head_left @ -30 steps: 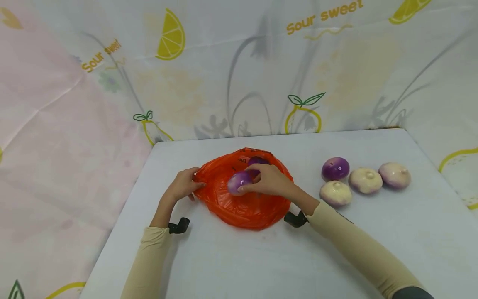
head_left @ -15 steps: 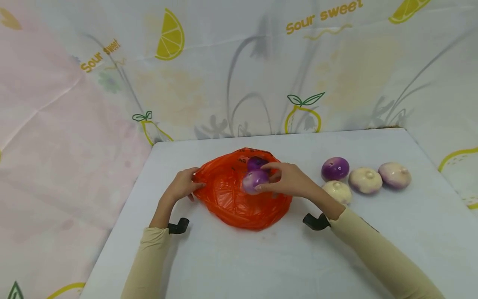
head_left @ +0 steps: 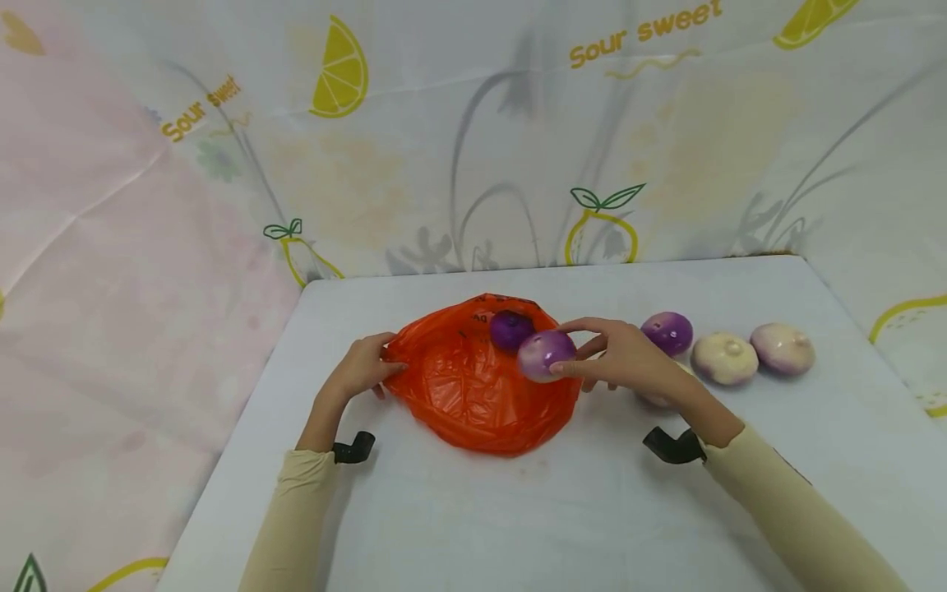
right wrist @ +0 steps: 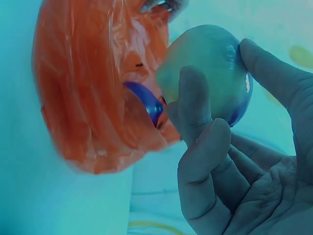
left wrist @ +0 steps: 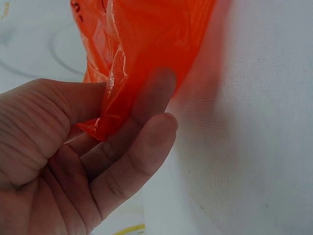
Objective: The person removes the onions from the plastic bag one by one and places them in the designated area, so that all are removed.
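An orange-red plastic bag lies with its mouth spread wide in the middle of the table. My left hand pinches the bag's left rim; in the left wrist view the thin film runs between thumb and fingers. My right hand holds a pale purple onion between thumb and fingertips, over the bag's right edge. The right wrist view shows this onion beside the bag's opening. Inside the bag, toward its far side, sits a darker purple onion.
Several more onions are on the table's right: a purple one, two whitish ones farther right, and another partly hidden behind my right hand. The white table meets a printed cloth backdrop at its far edge.
My right hand has moved right with the pale purple onion, from over the bag's middle to its right edge, uncovering the darker onion inside. The left hand stays at the rim.
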`<state>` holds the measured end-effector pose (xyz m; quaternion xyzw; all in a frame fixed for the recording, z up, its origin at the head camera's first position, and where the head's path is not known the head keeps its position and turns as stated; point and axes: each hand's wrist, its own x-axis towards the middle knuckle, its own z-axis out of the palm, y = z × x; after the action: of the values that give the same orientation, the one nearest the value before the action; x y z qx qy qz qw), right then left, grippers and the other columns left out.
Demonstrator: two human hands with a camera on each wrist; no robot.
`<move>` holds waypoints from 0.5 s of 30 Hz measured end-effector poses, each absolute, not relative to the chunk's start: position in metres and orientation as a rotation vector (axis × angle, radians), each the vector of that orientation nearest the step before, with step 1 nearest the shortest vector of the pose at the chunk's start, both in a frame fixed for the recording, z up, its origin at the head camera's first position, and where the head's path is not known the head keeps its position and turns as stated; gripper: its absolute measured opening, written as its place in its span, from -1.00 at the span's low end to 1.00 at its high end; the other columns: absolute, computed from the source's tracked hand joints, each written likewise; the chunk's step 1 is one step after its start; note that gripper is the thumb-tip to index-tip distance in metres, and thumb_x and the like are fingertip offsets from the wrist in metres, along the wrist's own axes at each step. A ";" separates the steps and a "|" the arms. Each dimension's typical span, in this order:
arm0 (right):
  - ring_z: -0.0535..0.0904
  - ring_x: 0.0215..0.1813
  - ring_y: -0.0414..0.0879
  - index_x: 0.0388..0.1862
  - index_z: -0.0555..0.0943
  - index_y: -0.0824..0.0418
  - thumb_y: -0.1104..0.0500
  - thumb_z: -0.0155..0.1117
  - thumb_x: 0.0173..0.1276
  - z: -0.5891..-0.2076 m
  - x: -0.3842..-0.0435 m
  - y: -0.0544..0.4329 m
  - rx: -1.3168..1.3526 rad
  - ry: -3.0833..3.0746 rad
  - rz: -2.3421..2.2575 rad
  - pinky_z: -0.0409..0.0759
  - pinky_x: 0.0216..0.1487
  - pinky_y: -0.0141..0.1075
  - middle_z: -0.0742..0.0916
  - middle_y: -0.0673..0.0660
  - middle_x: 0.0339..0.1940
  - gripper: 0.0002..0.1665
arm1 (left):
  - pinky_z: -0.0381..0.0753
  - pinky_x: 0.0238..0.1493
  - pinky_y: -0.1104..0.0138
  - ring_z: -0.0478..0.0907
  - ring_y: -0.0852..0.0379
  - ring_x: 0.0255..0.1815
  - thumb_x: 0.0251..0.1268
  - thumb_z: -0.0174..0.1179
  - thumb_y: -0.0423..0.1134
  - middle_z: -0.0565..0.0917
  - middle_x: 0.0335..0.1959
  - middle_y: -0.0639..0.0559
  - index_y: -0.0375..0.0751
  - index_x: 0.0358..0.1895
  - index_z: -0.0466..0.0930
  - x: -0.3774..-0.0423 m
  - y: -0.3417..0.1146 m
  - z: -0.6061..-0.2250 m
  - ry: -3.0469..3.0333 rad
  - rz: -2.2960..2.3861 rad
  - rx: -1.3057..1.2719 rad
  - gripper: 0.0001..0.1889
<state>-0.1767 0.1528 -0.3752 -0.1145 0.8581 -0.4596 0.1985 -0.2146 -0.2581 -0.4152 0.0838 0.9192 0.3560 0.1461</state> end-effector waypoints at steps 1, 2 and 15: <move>0.73 -0.30 0.10 0.34 0.44 -0.11 -0.35 0.49 0.03 -0.374 -0.176 0.156 -0.314 2.408 -1.283 0.69 -0.29 0.03 0.74 0.14 -0.04 -0.09 | 0.70 -0.57 0.20 0.63 0.00 -0.58 0.35 0.23 -0.34 0.61 -0.02 -0.33 -0.31 0.37 0.35 -0.215 -0.258 -0.416 2.643 1.023 0.239 -0.46; 0.73 -0.30 0.10 0.34 0.44 -0.12 -0.35 0.49 0.03 -0.374 -0.176 0.160 -0.318 2.419 -1.274 0.69 -0.29 0.03 0.74 0.13 -0.05 -0.10 | 0.70 -0.57 0.20 0.63 0.00 -0.57 0.35 0.23 -0.34 0.61 -0.02 -0.32 -0.31 0.37 0.35 -0.215 -0.258 -0.416 2.640 1.022 0.238 -0.46; 0.74 -0.36 -0.01 0.35 0.46 0.02 -0.27 0.49 0.11 -0.364 -0.162 0.199 -0.383 2.541 -1.205 0.66 -0.28 -0.18 0.75 0.18 -0.07 -0.13 | 0.69 -0.61 0.18 0.63 0.03 -0.63 0.33 0.24 -0.36 0.63 -0.05 -0.35 -0.36 0.35 0.36 -0.217 -0.259 -0.418 2.645 1.042 0.275 -0.46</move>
<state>-0.1620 0.1988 -0.3638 -0.1335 0.8850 -0.4197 0.1511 -0.2169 -0.2591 -0.4178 0.0952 0.9167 0.3610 0.1425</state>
